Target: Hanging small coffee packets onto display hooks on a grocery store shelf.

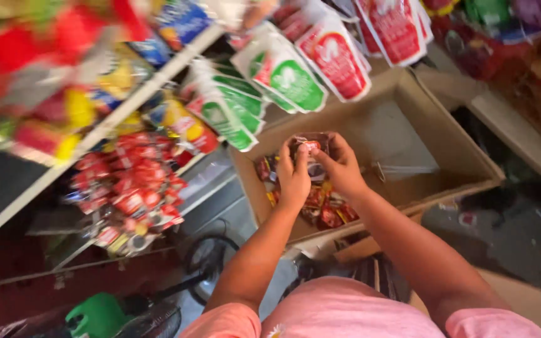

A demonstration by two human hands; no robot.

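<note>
Both hands, left hand (293,178) and right hand (341,166), pinch one small packet (311,145) above the cardboard box (458,159)'s left end; best gripped firmly at edges.

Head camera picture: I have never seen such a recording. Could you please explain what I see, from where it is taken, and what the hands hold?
The camera sits on a person's head and looks down at their own arms. The left hand and the right hand together hold a small dark packet above an open cardboard box. More small red and yellow packets lie inside the box. On the left, shelves carry hanging pouches and red sachets.
</note>
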